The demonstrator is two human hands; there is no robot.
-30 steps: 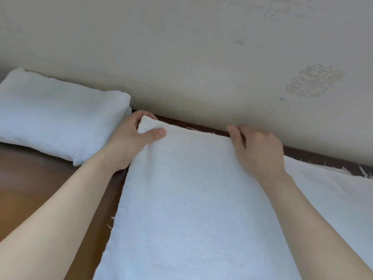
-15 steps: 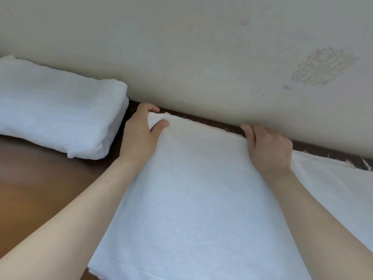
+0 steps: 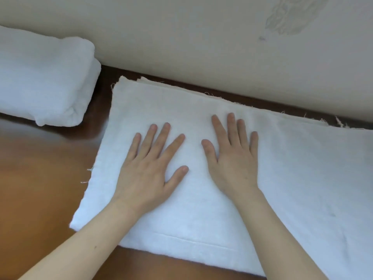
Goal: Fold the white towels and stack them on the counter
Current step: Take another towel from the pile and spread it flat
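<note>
Brown wooden counter: bare wood shows nearest to you, below your wrists and to the left of your left little finger. There you have open room for moving.
White towel: it lies flat on the counter under both your palms. Its hemmed near edge runs behind your wrists.
Left hand: flat on the towel, fingers straight and spread wide, gripping nothing, only pressing.
Right hand: also flat and spread, just beside the left; the thumbs are near but apart.
Right of your right little finger: the towel goes on out of the picture, so a long part is left to bring over.
Progress: I judge one fold is made and you are smoothing it. The cross folds and the stacking are not yet done.
Far edge: past your fingertips the frayed layers lie together, close to the wall, with little room there.
Folded towel: far left of your left fingertips, apart from the flat towel. This one looks finished.
</note>
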